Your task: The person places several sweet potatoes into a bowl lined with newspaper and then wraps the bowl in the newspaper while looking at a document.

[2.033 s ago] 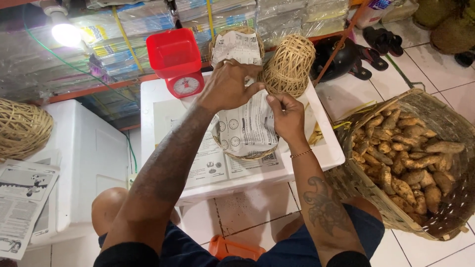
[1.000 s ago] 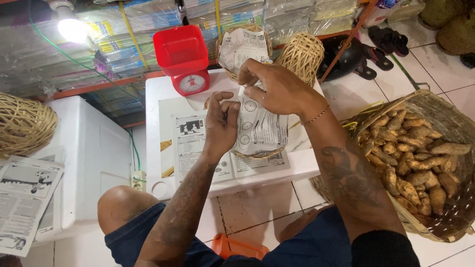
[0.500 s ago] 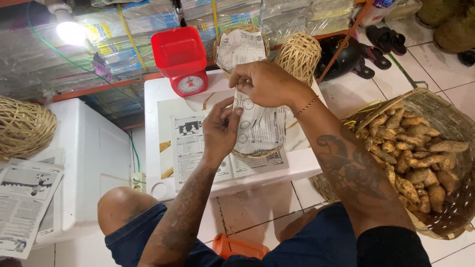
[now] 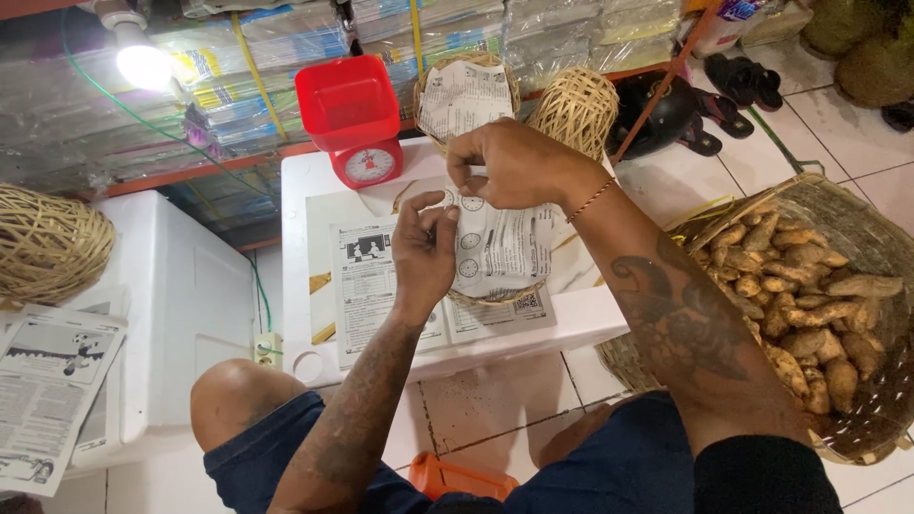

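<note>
Newsprint covers the small woven basket [image 4: 495,290] on the white table [image 4: 590,319], and both hands work on this paper lining [image 4: 500,249]. Seen from the head camera, the left hand [image 4: 426,252] lies on the left side of the basket, its fingers pressing the paper against the rim, with the thumb on top. The right hand [image 4: 509,164] is above the far edge of the basket, and its thumb and fingers pinch the upper border of the paper. The basket sits on flat newspaper sheets [image 4: 367,286] spread over the table.

Behind the hands stands a red kitchen scale [image 4: 357,119], and just beside it a second basket lined with paper [image 4: 468,90]. A ball of pale twine [image 4: 575,109] is near to the right of that one. On the floor at the right, a large wicker basket [image 4: 862,214] holds many brown roots [image 4: 795,305]. At the far left, another woven basket [image 4: 48,243] rests on a white box.
</note>
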